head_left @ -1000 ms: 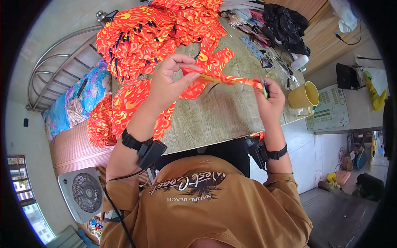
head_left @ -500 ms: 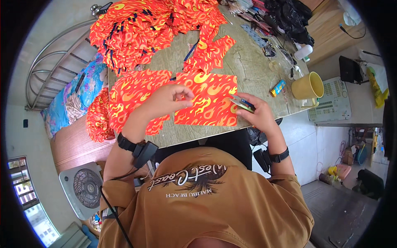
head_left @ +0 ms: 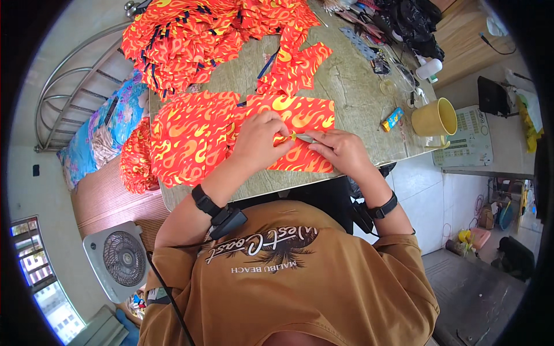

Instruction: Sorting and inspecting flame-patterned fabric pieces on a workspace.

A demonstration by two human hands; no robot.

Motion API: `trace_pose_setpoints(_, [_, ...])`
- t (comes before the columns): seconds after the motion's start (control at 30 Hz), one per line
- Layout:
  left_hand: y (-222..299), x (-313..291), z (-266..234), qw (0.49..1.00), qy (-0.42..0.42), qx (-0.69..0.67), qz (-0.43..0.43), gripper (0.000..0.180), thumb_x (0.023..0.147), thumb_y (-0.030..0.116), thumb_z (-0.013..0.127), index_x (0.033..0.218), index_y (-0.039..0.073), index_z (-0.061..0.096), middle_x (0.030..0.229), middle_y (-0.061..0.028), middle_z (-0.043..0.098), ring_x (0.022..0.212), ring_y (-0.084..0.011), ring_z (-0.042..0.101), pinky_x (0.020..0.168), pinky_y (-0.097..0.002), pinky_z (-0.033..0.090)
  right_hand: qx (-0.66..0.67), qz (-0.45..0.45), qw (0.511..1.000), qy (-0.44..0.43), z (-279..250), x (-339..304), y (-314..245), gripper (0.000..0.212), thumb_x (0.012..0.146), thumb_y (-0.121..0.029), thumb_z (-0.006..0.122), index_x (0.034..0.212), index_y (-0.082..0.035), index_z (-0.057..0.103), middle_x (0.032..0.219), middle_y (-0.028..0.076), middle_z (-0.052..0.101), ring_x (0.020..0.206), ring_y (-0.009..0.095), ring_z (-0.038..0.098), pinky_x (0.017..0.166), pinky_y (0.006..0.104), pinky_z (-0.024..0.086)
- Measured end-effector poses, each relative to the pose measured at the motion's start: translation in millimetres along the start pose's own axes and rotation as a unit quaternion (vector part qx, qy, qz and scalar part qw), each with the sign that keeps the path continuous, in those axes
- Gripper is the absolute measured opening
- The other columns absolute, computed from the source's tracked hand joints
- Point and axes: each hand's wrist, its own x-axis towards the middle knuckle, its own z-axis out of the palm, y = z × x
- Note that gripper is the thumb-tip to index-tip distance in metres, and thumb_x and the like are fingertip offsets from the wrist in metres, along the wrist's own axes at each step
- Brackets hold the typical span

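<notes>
A red fabric piece with orange and yellow flame print [head_left: 309,163] lies flat before me on the table. Over its left part is my left hand [head_left: 262,144], its thumb and fingertips closed on a bit of the cloth. My right hand [head_left: 344,151] grips small thread snips [head_left: 304,138], their blades pointing left at the pinched spot. Most of the snips' handle is hidden in the palm. Left of the piece, more flame-print cloth [head_left: 187,138] is spread along the table edge. Beyond it lies a cut strip of the same print [head_left: 294,66].
A large heap of flame-print pieces [head_left: 179,46] covers the far left of the table [head_left: 346,86]. To the right stand a yellow mug [head_left: 435,118] and a small blue-and-yellow packet [head_left: 392,119]. Black plastic bags [head_left: 412,23] and loose tools fill the far right corner.
My right hand has moved left with the snips, bringing the blades to the left hand's fingertips. The left hand has shifted right and closed on the cloth.
</notes>
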Motion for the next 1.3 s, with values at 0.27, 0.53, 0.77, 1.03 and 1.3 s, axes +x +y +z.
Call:
trace_pose_setpoints(0.27, [-3.9,0.3,6.0,1.000,0.005,-0.027,-0.012,0.015,0.073,0.017,0.071,0.077,0.006,0.061,0.101,-0.0078,0.059,0.097,-0.0256,0.058,0.086,-0.0391,0.045,-0.017,0.000,1.000,-0.007,5.7,3.7,1.8,0.030,0.083,-0.030,0.065,0.109,-0.015,0.068,0.083,0.008,0.068,0.075,0.026,0.064,0.065,0.0362,0.051])
trace_pose_setpoints(0.53, [-7.7,1.2,8.7,0.998,0.018,-0.049,-0.017,0.015,0.074,0.015,0.071,0.076,0.005,0.059,0.102,-0.0087,0.060,0.096,-0.0270,0.059,0.084,-0.0387,0.047,-0.046,0.025,0.998,-0.023,5.7,5.4,-0.4,0.033,0.082,-0.029,0.067,0.111,-0.014,0.068,0.082,0.010,0.067,0.075,0.026,0.064,0.065,0.0347,0.051])
trace_pose_setpoints(0.77, [-3.0,-1.2,4.8,0.999,0.023,-0.033,-0.013,0.014,0.076,0.014,0.070,0.077,0.005,0.060,0.101,-0.0094,0.060,0.095,-0.0277,0.059,0.084,-0.0390,0.047,-0.039,0.013,0.999,-0.014,6.7,6.5,-1.2,0.033,0.082,-0.030,0.066,0.111,-0.015,0.068,0.083,0.009,0.068,0.075,0.026,0.064,0.064,0.0346,0.051])
trace_pose_setpoints(1.03, [-5.7,0.6,9.1,0.999,0.030,-0.027,-0.008,0.013,0.076,0.013,0.069,0.078,0.003,0.060,0.102,-0.0100,0.060,0.094,-0.0278,0.060,0.083,-0.0388,0.047,-0.047,0.016,0.999,-0.011,7.5,6.3,-2.7,0.033,0.083,-0.030,0.066,0.112,-0.015,0.067,0.080,0.009,0.067,0.074,0.026,0.064,0.064,0.0346,0.051])
trace_pose_setpoints(1.3, [-9.6,0.7,12.4,0.999,0.039,-0.033,-0.015,0.012,0.076,0.012,0.068,0.079,0.004,0.060,0.102,-0.0105,0.060,0.094,-0.0278,0.060,0.083,-0.0388,0.048,-0.045,0.012,0.999,0.006,9.8,5.5,-2.0,0.033,0.083,-0.030,0.066,0.112,-0.014,0.067,0.076,0.009,0.065,0.072,0.026,0.063,0.063,0.0349,0.050])
